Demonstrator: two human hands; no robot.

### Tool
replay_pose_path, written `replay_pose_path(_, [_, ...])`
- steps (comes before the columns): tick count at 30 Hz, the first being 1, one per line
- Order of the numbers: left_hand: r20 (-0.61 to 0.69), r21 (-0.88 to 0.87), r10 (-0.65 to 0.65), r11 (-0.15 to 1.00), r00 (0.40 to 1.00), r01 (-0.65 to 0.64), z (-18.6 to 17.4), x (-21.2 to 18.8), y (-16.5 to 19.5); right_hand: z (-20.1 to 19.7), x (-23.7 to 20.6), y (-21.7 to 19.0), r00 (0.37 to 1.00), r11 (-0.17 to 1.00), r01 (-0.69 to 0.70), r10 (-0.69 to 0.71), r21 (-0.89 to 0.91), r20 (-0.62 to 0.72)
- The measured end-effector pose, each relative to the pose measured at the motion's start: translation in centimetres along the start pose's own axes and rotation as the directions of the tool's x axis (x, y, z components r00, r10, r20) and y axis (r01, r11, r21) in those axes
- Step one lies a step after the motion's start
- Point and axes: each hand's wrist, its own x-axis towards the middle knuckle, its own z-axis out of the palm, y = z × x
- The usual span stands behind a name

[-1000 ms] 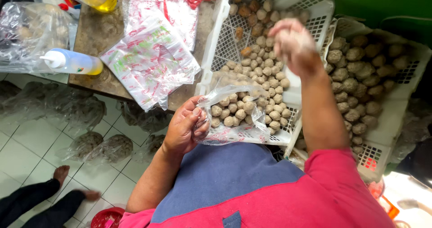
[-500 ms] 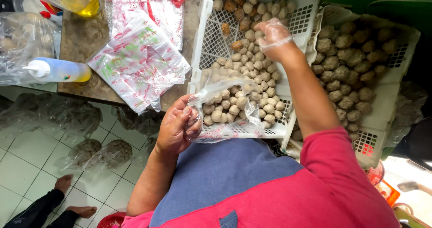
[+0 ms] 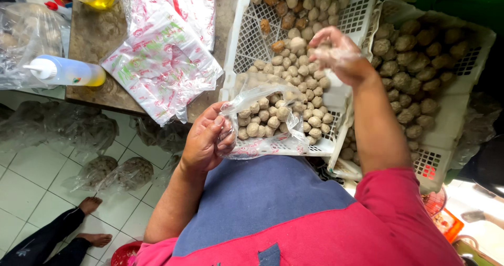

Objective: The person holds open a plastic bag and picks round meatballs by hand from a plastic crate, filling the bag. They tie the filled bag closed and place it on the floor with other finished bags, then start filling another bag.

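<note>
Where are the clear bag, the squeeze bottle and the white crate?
Clear bag (image 3: 262,108): head view, on its upper front film, above the balls inside.
Squeeze bottle (image 3: 73,72): head view, on the middle of its body.
White crate (image 3: 247,40): head view, on its bare slotted floor near the left wall.

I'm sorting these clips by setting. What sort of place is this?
Probably a small food-packing spot, such as a market stall or home workshop. White plastic crates hold heaps of meatballs, the left hand holds a clear bag of them, and filled bags lie on the tiled floor.
</note>
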Motion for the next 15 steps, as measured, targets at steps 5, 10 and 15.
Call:
replay_pose_path(5, [-0.012,0.028,-0.024,0.999,1.0,0.025,-0.5,-0.2,0.1,2.8,-0.9,0.2,0.985,0.866,-0.171,0.155,-0.469,-0.072])
replay_pose_path(10, [0.0,0.014,-0.023,1.0,1.0,0.023,-0.8,-0.2,0.1,6.2,2.1,0.6,0.996,0.697,0.071,-0.087,-0.713,0.015])
replay_pose_path(15, [-0.006,0.009,-0.007,1.0,1.0,0.007,-0.6,-0.1,-0.1,9.6,5.7,-0.4,0.99,0.522,0.136,-0.099,-0.842,0.098])
